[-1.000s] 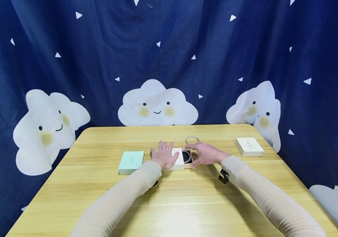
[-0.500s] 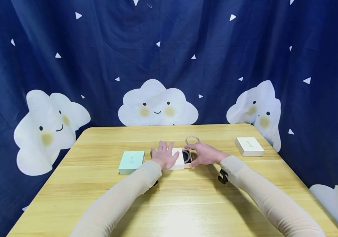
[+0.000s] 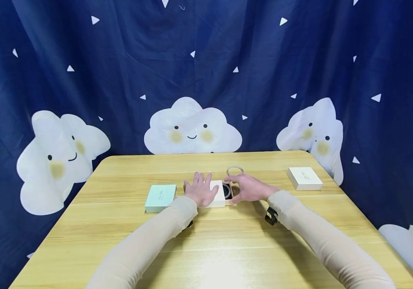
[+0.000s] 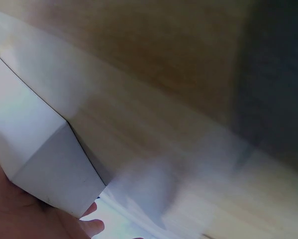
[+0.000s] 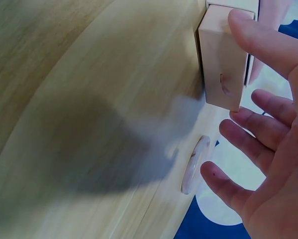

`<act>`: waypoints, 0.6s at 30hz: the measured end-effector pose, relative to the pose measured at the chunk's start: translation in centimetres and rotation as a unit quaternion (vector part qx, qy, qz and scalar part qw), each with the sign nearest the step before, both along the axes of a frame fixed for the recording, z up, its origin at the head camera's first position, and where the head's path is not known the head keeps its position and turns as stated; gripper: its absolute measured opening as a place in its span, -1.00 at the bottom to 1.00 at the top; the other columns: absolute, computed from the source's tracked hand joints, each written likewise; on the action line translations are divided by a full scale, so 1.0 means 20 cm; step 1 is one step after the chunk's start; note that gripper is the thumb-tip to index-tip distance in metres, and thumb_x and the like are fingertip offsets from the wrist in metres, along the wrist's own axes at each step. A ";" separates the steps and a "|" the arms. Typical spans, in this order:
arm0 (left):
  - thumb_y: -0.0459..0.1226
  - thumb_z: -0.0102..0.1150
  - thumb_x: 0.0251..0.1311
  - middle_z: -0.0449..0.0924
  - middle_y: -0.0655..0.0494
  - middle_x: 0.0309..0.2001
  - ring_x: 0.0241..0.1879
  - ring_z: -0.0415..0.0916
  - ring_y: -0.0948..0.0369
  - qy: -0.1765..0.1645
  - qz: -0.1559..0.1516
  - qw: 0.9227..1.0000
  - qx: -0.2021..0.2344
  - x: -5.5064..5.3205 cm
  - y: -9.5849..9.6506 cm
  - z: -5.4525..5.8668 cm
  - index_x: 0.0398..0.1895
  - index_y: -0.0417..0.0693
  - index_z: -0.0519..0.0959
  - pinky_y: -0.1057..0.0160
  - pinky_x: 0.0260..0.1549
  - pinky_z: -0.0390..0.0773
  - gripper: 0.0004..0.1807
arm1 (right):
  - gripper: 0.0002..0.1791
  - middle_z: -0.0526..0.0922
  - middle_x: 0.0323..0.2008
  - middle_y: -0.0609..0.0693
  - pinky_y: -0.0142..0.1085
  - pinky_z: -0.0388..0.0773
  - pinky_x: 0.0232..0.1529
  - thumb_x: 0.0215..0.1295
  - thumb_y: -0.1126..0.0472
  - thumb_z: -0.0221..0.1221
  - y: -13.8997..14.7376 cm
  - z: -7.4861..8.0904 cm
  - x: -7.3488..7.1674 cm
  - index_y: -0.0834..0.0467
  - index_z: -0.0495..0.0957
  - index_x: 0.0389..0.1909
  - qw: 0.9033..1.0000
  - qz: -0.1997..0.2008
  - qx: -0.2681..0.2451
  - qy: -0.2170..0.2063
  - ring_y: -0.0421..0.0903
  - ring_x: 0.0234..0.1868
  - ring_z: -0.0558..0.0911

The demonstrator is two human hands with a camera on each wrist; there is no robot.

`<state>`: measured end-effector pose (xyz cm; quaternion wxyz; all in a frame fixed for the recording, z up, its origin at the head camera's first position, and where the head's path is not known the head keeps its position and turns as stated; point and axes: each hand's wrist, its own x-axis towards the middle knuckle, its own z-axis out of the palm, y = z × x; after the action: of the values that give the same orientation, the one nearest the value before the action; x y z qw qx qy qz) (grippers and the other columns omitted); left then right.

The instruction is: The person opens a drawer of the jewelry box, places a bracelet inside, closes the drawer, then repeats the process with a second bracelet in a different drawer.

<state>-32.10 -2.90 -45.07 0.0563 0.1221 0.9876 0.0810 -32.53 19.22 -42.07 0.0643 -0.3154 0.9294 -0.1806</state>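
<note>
A white sliding box (image 3: 218, 195) lies at the middle of the table. My left hand (image 3: 202, 193) rests on its cover with straight, spread fingers. From the cover's right end protrudes a pinkish drawer (image 5: 221, 59), a pale bangle (image 3: 228, 190) lying on dark padding inside. My right hand (image 3: 250, 188) holds the drawer's end between thumb (image 5: 258, 37) and fingertips, across its two sides. Another pale bangle (image 3: 235, 167) is on the table just behind that hand; the right wrist view shows it below the drawer. In the left wrist view, the white cover (image 4: 34, 129) meets the left hand.
A mint-green box (image 3: 160, 197) sits left of my left hand, close to the forearm. Farther right, a closed white box (image 3: 304, 178) lies near the edge of the wooden table (image 3: 206, 237). A blue cloud-patterned curtain (image 3: 206, 48) hangs behind.
My right hand has shifted slightly left, and the drawer has slid a little deeper into the cover, so less of the bangle inside shows. The left hand has stayed in place.
</note>
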 end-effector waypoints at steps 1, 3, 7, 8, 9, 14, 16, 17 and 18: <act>0.29 -0.57 0.47 -0.10 -0.13 0.62 0.62 -0.27 -0.10 -0.001 0.000 1.000 0.000 0.00 0.00 0.00 0.65 0.13 -0.08 -0.46 0.39 -0.07 -0.19 | -0.06 0.53 0.34 0.00 0.02 0.38 0.37 0.01 -0.06 0.54 0.00 0.00 0.00 0.09 0.40 0.42 1.000 0.001 0.000 0.003 0.07 0.34 0.49; 0.29 -0.57 0.47 -0.11 -0.13 0.62 0.62 -0.28 -0.10 -0.002 -0.001 1.000 0.001 0.01 0.00 0.01 0.65 0.13 -0.09 -0.46 0.40 -0.08 -0.19 | -0.06 0.52 0.34 0.00 0.04 0.39 0.36 0.00 -0.06 0.54 0.00 0.00 0.00 0.09 0.40 0.42 1.000 0.001 -0.003 0.005 0.09 0.33 0.48; 0.29 -0.58 0.46 -0.11 -0.13 0.62 0.62 -0.28 -0.10 -0.003 -0.003 1.000 0.009 0.01 0.00 0.01 0.65 0.12 -0.08 -0.46 0.40 -0.10 -0.18 | -0.04 0.50 0.36 0.01 0.09 0.40 0.33 -0.02 -0.08 0.55 0.02 -0.01 0.01 0.05 0.39 0.44 1.000 -0.006 -0.009 0.000 0.12 0.33 0.45; 0.30 -0.59 0.46 -0.11 -0.13 0.63 0.62 -0.29 -0.10 -0.003 -0.003 1.000 0.008 0.01 0.00 0.01 0.65 0.13 -0.08 -0.46 0.40 -0.10 -0.18 | -0.03 0.49 0.37 0.02 0.11 0.40 0.33 -0.03 -0.08 0.55 0.02 -0.01 0.01 0.06 0.39 0.44 1.000 -0.006 -0.012 -0.002 0.13 0.34 0.44; 0.30 -0.59 0.46 -0.11 -0.12 0.63 0.62 -0.29 -0.10 -0.003 -0.002 1.000 0.008 0.01 0.00 0.00 0.65 0.13 -0.08 -0.46 0.40 -0.10 -0.18 | -0.03 0.48 0.38 0.03 0.12 0.39 0.33 -0.03 -0.07 0.55 0.02 -0.01 0.01 0.06 0.39 0.44 1.000 -0.005 -0.014 -0.003 0.14 0.36 0.43; 0.32 -0.60 0.45 -0.12 -0.11 0.63 0.62 -0.29 -0.10 -0.006 0.002 1.000 -0.002 -0.01 0.00 -0.01 0.65 0.16 -0.11 -0.46 0.39 -0.09 -0.17 | -0.03 0.41 0.43 0.09 0.15 0.27 0.42 -0.03 0.00 0.56 0.03 -0.01 0.01 0.10 0.38 0.44 1.000 0.007 -0.023 -0.004 0.19 0.46 0.31; 0.32 -0.62 0.44 -0.13 -0.10 0.63 0.62 -0.31 -0.08 -0.010 0.005 1.000 -0.009 -0.02 0.00 -0.02 0.66 0.18 -0.13 -0.46 0.40 -0.09 -0.17 | -0.04 0.38 0.44 0.13 0.17 0.23 0.44 -0.02 0.03 0.56 0.03 -0.01 0.00 0.12 0.37 0.44 0.999 0.012 -0.029 -0.009 0.21 0.48 0.27; 0.33 -0.63 0.44 -0.15 -0.09 0.64 0.62 -0.32 -0.08 -0.013 0.006 1.000 -0.013 -0.03 0.00 -0.03 0.66 0.20 -0.15 -0.45 0.40 -0.09 -0.17 | -0.04 0.36 0.45 0.15 0.18 0.21 0.44 -0.01 0.05 0.55 0.03 -0.01 0.00 0.12 0.37 0.44 0.999 0.013 -0.033 -0.013 0.21 0.49 0.26; 0.33 -0.63 0.44 -0.15 -0.09 0.64 0.62 -0.33 -0.07 -0.013 0.008 1.000 -0.014 -0.03 0.00 -0.03 0.66 0.20 -0.15 -0.45 0.40 -0.10 -0.17 | -0.04 0.35 0.46 0.16 0.19 0.20 0.45 0.00 0.06 0.55 0.03 -0.01 0.00 0.13 0.36 0.45 0.999 0.014 -0.036 -0.017 0.21 0.49 0.25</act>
<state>-32.77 -2.88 -45.68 0.0703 0.1126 0.9887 0.0696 -32.48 19.91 -42.25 0.0713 -0.3271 0.9166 -0.2185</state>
